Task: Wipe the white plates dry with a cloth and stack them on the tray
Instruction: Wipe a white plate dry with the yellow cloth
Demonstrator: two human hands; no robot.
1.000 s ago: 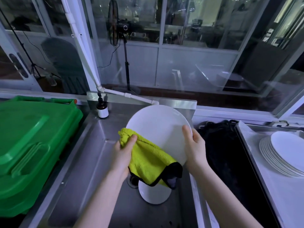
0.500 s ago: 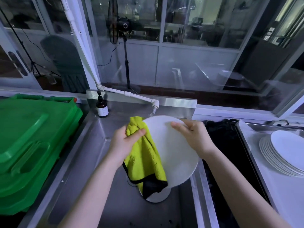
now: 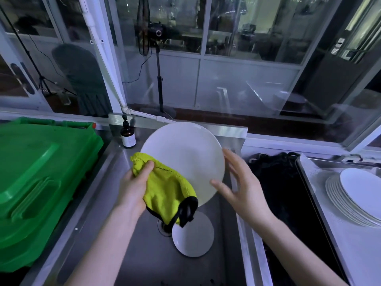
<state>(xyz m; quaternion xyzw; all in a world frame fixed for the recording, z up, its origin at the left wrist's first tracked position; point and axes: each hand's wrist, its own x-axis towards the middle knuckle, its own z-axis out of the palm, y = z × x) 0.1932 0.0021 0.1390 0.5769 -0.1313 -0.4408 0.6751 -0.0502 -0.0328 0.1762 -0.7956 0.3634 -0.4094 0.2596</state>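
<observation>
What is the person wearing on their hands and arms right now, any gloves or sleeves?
Nothing is visibly worn. The left hand and right hand are bare, with no gloves, rings or wristbands. No sleeve or watch shows anywhere down to the bottom edge of the frame.

Left hand (image 3: 134, 188) and right hand (image 3: 242, 188) bare, both forearms (image 3: 103, 246) bare too

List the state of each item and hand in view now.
Held plate, tilted above the sink.
Cloth, bunched against that plate.
Left hand, grips the cloth.
Right hand, open at the plate's edge.
Lower plate, flat in the sink.
Plate stack, resting on the tray.
Pump bottle, upright.
</observation>
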